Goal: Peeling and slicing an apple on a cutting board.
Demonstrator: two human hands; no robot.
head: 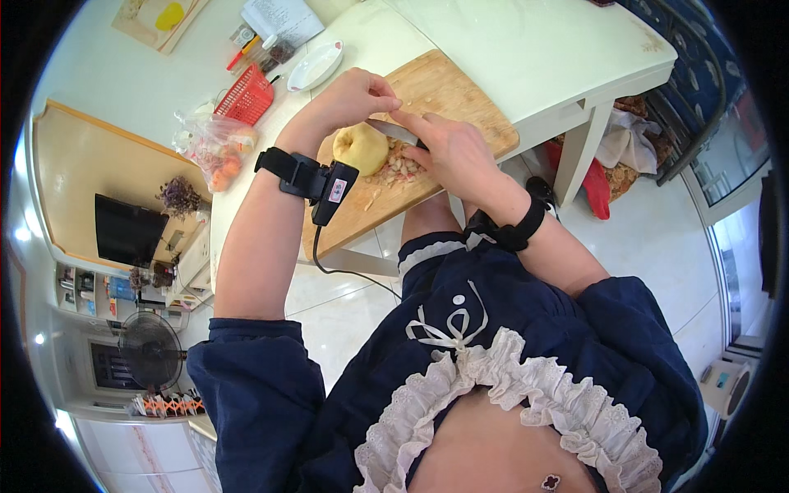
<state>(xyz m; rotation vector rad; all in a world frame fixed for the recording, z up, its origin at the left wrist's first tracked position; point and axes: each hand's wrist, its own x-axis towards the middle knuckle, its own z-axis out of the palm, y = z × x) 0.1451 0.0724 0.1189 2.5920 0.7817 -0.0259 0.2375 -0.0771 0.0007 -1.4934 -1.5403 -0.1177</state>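
A knife with a steel blade (392,130) and a dark handle is in my right hand (456,148), low over a wooden cutting board (431,80). My left hand (351,98) is above the board's left side, thumb and fingertips together by the tip of my right index finger; whether a small bit is between them cannot be told. Below the blade sits a peeled pale yellow fruit (360,150), apple-like, with a hollow at its stem end. Small chopped pieces (404,167), some reddish, lie beside it, partly hidden by my right hand. A few scraps are scattered over the board.
Left of the board, on the white table (530,61), are a white dish (315,66), a red plastic basket (246,95) and a clear bag of reddish fruit (222,157). Jars stand farther back. The board's near edge overhangs the table. A cable (345,271) hangs from my left wrist device.
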